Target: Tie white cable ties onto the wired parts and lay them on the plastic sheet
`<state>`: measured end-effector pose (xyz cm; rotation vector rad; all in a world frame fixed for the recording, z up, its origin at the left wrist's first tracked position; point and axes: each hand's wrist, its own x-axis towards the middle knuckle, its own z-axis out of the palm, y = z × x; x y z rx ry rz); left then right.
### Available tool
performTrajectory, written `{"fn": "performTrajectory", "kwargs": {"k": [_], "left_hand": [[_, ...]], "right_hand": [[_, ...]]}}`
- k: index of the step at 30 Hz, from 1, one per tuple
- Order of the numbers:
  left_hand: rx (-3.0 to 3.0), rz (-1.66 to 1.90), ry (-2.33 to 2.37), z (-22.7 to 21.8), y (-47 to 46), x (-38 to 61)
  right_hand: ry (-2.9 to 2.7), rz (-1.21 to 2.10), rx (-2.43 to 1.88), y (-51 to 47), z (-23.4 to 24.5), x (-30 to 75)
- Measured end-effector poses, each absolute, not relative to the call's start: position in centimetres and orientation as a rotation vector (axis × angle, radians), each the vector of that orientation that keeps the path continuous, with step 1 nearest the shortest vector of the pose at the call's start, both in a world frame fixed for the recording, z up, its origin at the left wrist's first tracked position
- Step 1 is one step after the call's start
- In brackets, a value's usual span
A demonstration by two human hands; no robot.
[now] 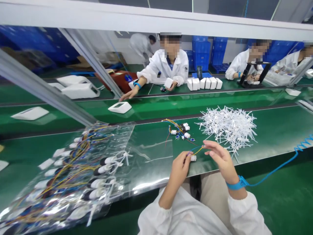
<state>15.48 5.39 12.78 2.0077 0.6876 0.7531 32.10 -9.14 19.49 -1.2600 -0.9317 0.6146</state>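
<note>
White part: we see the small white part [193, 158] near the front edge of the bench [151, 171], jutting to the right out of the left hand [180, 167]; whether it touches the surface, we cannot tell.
Long axis: we judge that it runs roughly left to right, while the yellow and blue wires [198, 150] slant rightward and away from us, toward the right hand [221, 159].
Left hand: we have thumb and fingers pinched together on the white part where the wires begin; this hand is the nearer to it.
Right hand: we hold it half spread, fingertips pointing left at the wires' far ends, to which it is the nearer; whether they grip those ends or sit just beside them, we cannot tell.
Loose cluster: beyond the left hand we find more wired parts [182, 130].
White strips: beyond the right hand we see a spiky pile [227, 125].
Clear film: to our left, plastic film [126, 132] lies with rows of similar parts [66, 173].
Blue strap: we wear a wrist strap [237, 183] on the right, joined to a coiled cord [297, 150].
Across the belt: we face a co-worker [179, 70], one hand holding a white block [168, 83], the other just beside a white shell [119, 107].
</note>
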Motion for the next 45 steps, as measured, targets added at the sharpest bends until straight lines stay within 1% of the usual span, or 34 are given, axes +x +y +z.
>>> {"fn": "performTrajectory", "kwargs": {"k": [3,6,10,12,14,17,21,24,27,32,37,41,45], "left_hand": [[2.015,0.751,0.686,12.6,5.4,15.5],[2.001,0.750,0.682,12.7,5.5,15.5],[1.994,0.766,0.675,12.9,5.7,15.5],[1.999,0.753,0.666,12.9,5.7,15.4],[1.998,0.739,0.657,12.8,5.8,15.4],[1.982,0.750,0.646,12.6,5.8,15.4],[1.975,0.751,0.645,12.7,5.7,15.5],[1.976,0.746,0.633,12.7,5.6,15.5],[1.975,0.762,0.604,12.4,5.6,15.4],[1.951,0.819,0.590,11.7,5.9,15.3],[1.835,0.857,0.615,11.2,6.3,15.5],[1.483,0.822,0.622,11.0,6.7,15.7],[1.146,0.839,0.594,11.4,6.7,15.6]], "right_hand": [[-0.761,0.494,-1.335,-11.6,18.2,35.3],[-0.616,0.193,-1.479,-14.3,18.5,38.5],[-0.509,-0.238,-1.712,-16.2,21.3,43.0],[-0.554,-0.361,-1.816,-16.2,23.0,45.5],[-0.665,-0.414,-1.970,-15.5,24.5,47.8],[-0.911,-0.387,-2.132,-14.0,25.7,50.7],[-1.160,-0.278,-2.330,-11.9,25.8,52.9],[-1.210,-0.207,-2.461,-11.0,25.7,53.6],[-1.204,-0.187,-2.480,-10.9,26.0,53.9],[-1.065,-0.132,-2.318,-11.9,27.3,54.3],[-0.887,0.046,-2.053,-12.9,28.9,54.2],[-0.757,0.200,-1.753,-13.1,29.1,52.3],[-0.758,0.436,-1.538,-12.3,27.2,47.5]]}}
